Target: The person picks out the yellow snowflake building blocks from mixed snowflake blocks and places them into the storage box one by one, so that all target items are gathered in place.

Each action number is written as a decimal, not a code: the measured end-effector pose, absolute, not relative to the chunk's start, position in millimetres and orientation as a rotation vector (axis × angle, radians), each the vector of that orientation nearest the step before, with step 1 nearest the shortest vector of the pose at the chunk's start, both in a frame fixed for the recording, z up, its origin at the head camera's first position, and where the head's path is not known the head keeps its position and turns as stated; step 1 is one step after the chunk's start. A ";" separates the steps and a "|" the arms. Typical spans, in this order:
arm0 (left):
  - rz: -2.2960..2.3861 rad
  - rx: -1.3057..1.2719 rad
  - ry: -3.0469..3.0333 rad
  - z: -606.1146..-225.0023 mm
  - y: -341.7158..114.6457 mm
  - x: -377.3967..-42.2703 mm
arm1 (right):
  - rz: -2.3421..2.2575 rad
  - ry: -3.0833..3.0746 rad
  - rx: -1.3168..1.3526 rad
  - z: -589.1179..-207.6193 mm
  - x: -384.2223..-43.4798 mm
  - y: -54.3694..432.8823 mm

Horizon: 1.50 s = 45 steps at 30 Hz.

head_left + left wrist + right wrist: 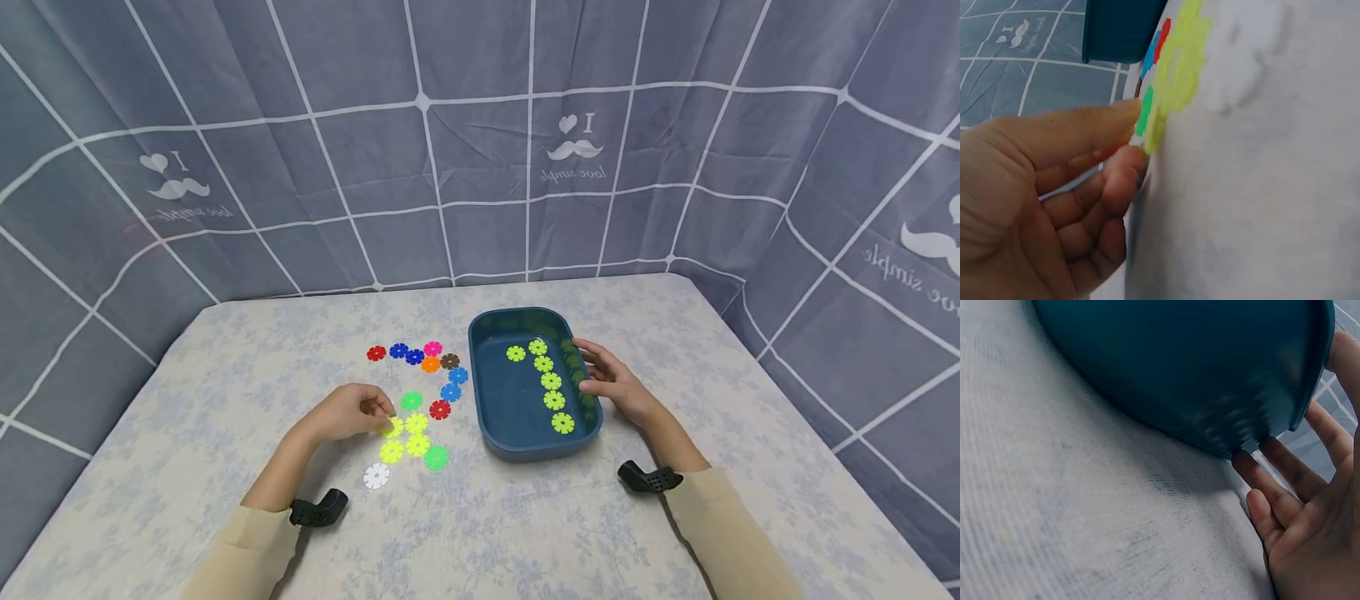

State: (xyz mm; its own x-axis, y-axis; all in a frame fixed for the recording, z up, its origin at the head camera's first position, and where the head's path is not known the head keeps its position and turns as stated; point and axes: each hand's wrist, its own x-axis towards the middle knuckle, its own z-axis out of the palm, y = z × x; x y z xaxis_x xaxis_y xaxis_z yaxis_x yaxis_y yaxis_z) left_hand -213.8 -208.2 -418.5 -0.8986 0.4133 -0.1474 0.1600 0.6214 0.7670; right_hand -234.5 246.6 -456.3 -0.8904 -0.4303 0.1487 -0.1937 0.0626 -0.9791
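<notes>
My left hand [351, 414] is at a yellow notched plastic disc [393, 427] on the table, pinching its edge between thumb and fingertips. In the left wrist view the yellow disc [1155, 130] stands out just past the fingertips. More yellow discs [417, 445] lie beside it, with a green disc [412, 401] behind and a white disc [377, 476] in front. My right hand [618, 387] holds the right side of a dark blue plastic tub [506, 454], thumb at the rim and fingers against the outer wall. Inside the tub lie several yellow-green discs [551, 381], most in a row.
Left of the tub, loose discs spread in a curve: a red disc [377, 353], dark blue discs [399, 350], a pink one, an orange disc [431, 364], a brown one and light blue discs [451, 392]. A grey-blue checked curtain [480, 167] hangs behind the pale table [525, 533].
</notes>
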 end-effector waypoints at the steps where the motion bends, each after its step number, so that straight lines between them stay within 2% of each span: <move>1: 1.152 0.471 2.538 -419.7 -210.4 -212.1 | -1.928 2.153 -0.637 -456.3 -234.4 246.2; 35: 1.249 0.463 2.635 -439.1 -208.7 -202.4 | -1.919 2.162 -0.642 -459.3 -236.0 247.2; 45: 1.257 0.383 2.630 -438.9 -208.3 -203.3 | -1.919 2.163 -0.634 -458.7 -235.8 246.8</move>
